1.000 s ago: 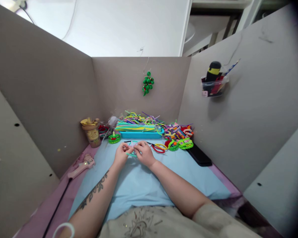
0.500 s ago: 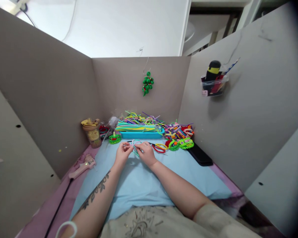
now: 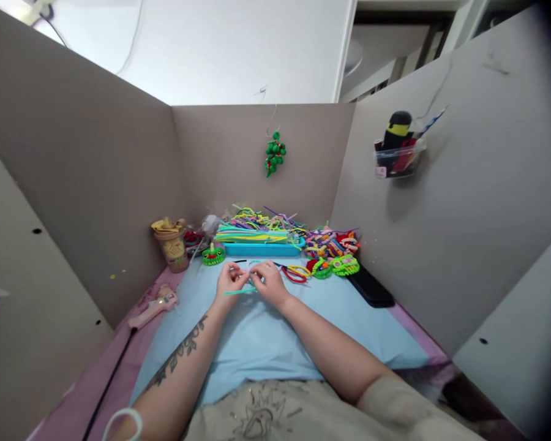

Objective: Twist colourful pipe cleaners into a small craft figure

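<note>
Far left: a pink glue gun (image 3: 153, 305) lies on the pink mat (image 3: 92, 392), its black cord running toward the near edge. Behind it, a cup (image 3: 171, 244) stands against the left partition.

A green figure (image 3: 212, 254) sits just left of the blue tray (image 3: 261, 248), which holds a stack of pipe cleaners; more loose stems are heaped behind it.

Centre: both hands meet over the far part of the blue cloth (image 3: 266, 337), just in front of the tray. The left hand (image 3: 228, 283) pinches a teal stem (image 3: 239, 291) between thumb and fingertips; the stem's free end projects left and lies low over the cloth. The right hand (image 3: 270, 283) is closed on the same stem at its other end, fingers curled, touching the left hand's fingertips. The exact shape of the stem between the hands cannot be told at this size.

Right of the hands: red scissors (image 3: 294, 274) lie on the cloth, near the right hand but apart from it. Further right, two green figures (image 3: 334, 266) sit side by side in front of a multicoloured pile (image 3: 330, 243). A black flat object (image 3: 370, 288) lies beside the right partition.

Upper area: a green ornament (image 3: 274, 154) hangs on the back partition. A clear holder (image 3: 397, 160) with a black-and-yellow tool is fixed to the right partition.
</note>
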### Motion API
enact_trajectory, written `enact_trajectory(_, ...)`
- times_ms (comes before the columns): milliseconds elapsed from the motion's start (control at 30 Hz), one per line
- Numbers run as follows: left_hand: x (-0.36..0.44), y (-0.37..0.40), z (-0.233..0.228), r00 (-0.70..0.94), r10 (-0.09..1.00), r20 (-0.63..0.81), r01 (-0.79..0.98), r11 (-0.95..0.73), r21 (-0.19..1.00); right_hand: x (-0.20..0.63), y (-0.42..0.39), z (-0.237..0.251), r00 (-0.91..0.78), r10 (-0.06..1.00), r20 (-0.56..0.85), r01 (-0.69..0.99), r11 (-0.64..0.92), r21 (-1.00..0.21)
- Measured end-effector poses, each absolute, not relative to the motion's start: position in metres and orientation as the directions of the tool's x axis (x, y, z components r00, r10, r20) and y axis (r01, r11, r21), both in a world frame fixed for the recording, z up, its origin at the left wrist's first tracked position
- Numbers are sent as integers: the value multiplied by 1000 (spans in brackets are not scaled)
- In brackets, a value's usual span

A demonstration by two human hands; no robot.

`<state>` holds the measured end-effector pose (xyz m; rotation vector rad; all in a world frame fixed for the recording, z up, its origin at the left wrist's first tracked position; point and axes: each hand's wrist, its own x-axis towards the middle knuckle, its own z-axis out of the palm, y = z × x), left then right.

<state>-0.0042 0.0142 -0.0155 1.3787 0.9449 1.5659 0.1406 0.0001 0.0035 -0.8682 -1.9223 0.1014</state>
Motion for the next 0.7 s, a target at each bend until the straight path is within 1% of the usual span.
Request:
enact_trajectory(133, -6, 13, -11, -98, 934, 342, -140, -354, 925, 142, 1, 1, -263, 579, 771, 514, 761, -396)
enact_trajectory(300, -9, 13, -6, -164, 954, 252, -212, -284, 935, 145, -1, 1, -248, 556, 794, 558, 751, -351)
enact_trajectory(467, -11, 15, -7, -255, 947, 196, -219, -254, 942, 145, -6, 1, -370, 545, 752, 553, 780, -293)
enact_trajectory(600, -14, 18, -10, -272, 946, 176, -216, -238, 947, 142, -7, -2, -454, 530, 716, 513, 813, -276)
enact_trajectory(700, -13, 19, -12, -272, 945, 182, -212, -243, 947, 140, -8, -2, -471, 523, 711, 489, 825, -284)
